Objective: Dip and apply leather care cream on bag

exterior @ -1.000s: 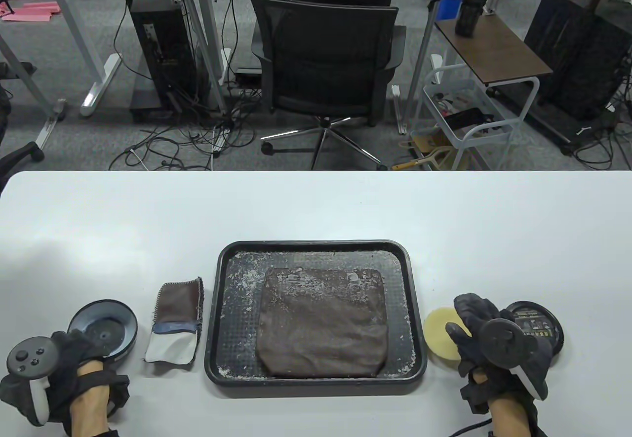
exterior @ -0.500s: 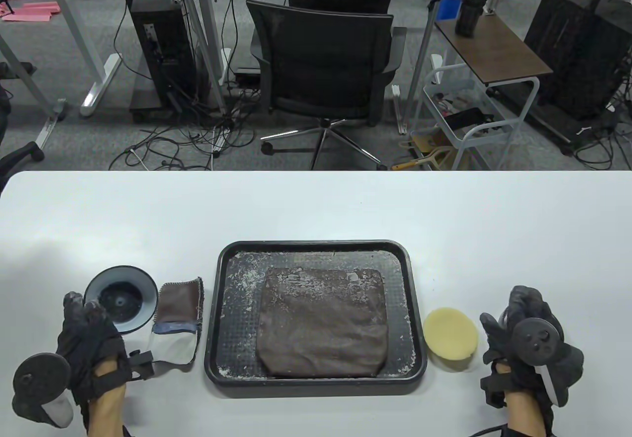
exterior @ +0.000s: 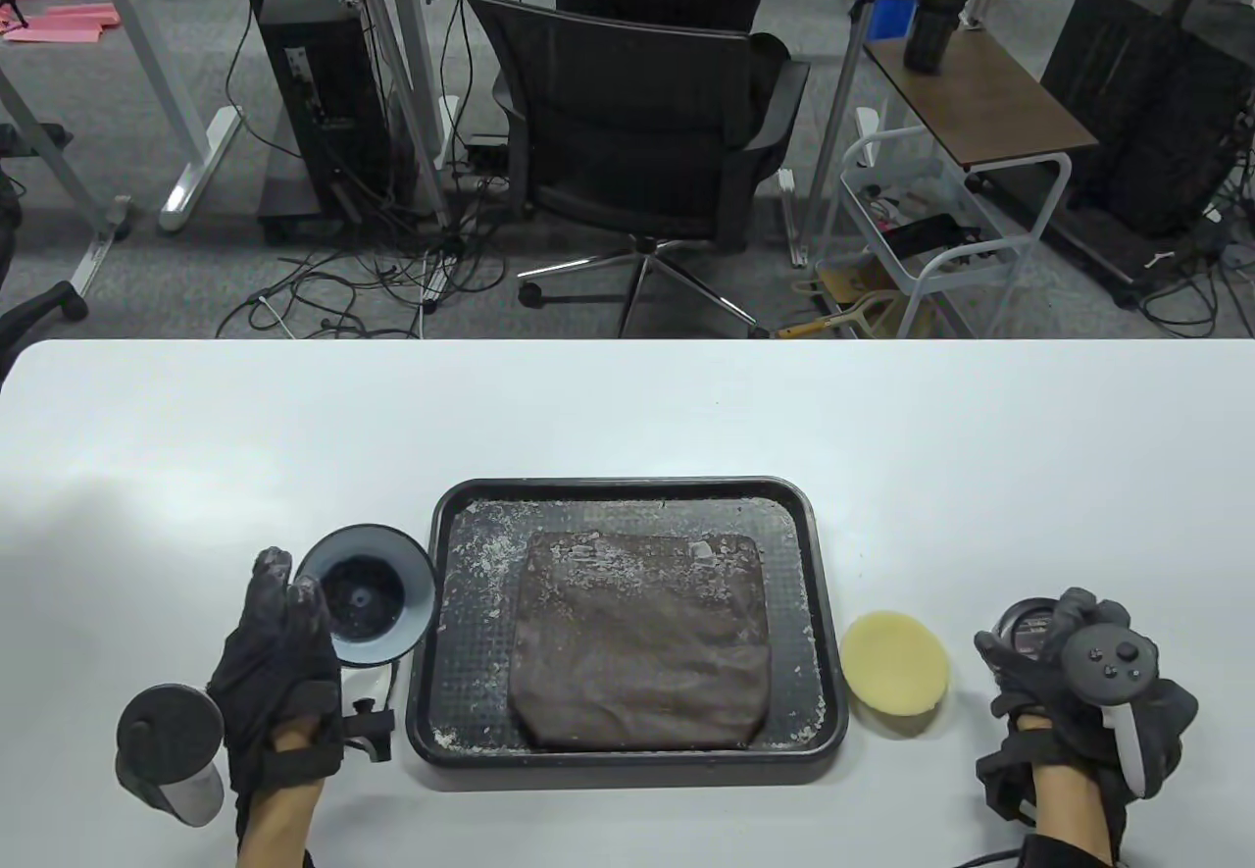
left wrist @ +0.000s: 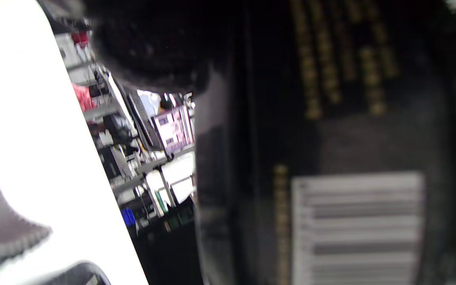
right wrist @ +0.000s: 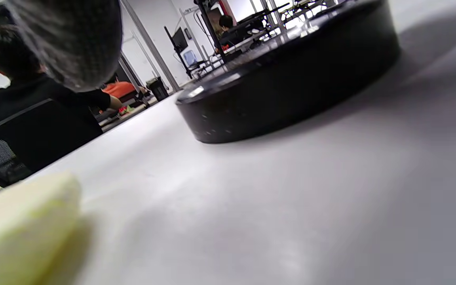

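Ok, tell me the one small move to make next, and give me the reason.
Probably the right hand should reach left and pick up the yellow sponge. The left hand holds the open cream tin lifted beside the tray, so cream is ready, but the sponge lies untouched on the table and the bag awaits cream.

The worktop (exterior: 627, 417) was smooth, matt white. The black tray (exterior: 627, 778) looked like plastic, its studded floor flaked with pale, crusty residue. The brown bag (exterior: 637, 652) was soft, wrinkled, dull leather. The sponge (exterior: 894, 662) was pale yellow foam, matt. The tin (exterior: 365, 595) had a glossy, smooth interior. Both hands (exterior: 279, 657) wore black knit fabric gloves.
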